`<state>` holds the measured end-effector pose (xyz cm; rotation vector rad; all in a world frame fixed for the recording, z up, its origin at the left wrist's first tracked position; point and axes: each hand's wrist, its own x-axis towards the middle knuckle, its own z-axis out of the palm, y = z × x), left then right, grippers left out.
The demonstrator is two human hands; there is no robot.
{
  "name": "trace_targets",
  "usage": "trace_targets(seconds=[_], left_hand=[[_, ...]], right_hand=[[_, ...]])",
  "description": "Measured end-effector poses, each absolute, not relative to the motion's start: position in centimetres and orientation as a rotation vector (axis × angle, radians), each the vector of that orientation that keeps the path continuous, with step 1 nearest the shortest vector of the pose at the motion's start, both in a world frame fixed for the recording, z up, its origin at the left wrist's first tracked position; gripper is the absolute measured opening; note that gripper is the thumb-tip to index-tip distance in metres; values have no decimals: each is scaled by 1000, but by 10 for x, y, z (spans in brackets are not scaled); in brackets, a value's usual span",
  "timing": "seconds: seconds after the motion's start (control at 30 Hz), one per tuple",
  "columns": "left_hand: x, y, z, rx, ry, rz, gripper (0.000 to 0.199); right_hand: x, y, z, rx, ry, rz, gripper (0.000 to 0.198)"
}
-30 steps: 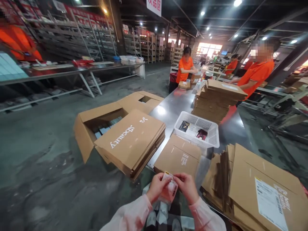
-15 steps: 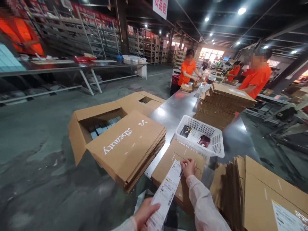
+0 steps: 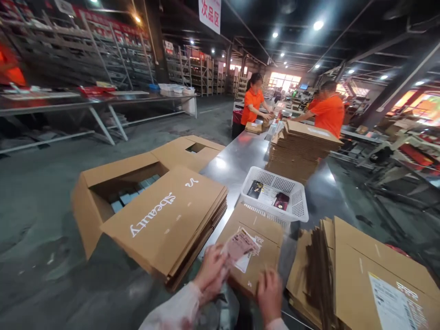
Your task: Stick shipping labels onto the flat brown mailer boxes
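My left hand [image 3: 210, 269] is closed on a strip of shipping labels [image 3: 241, 244], its pinkish face showing above the carton. Below the strip, a white label [image 3: 244, 262] lies on the top flat carton [image 3: 237, 221] in front of me, partly covered by the strip. My right hand [image 3: 270, 289] has its fingers bent together at the near edge of that carton. Just beyond stands a white perforated basket [image 3: 298, 210] holding a dark card and a maroon packet.
Flat cartons marked "beauty" [image 3: 165, 213] lie to the left over an open box [image 3: 115, 166]. More cartons [image 3: 350, 256], one labelled, lean at the right. A tall carton stack [image 3: 295, 153] stands farther along the metal table [image 3: 225, 160]. Two people in orange [image 3: 252, 107] work beyond.
The long strip of labels has swung up and folded, turning a pinkish side into view. My right hand has come off its upper end and down to the carton's near edge. The view has shifted.
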<state>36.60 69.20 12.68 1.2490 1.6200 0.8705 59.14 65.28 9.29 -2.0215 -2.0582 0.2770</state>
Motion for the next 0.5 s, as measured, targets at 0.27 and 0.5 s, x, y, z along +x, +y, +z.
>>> trace_targets(seconds=[0.27, 0.5], left_hand=[[379, 743, 141, 1452, 1771, 755, 30], [363, 688, 235, 798, 1189, 1165, 58]], right_hand=[[603, 649, 122, -2347, -1595, 340, 50], [643, 595, 248, -1734, -989, 502, 75]])
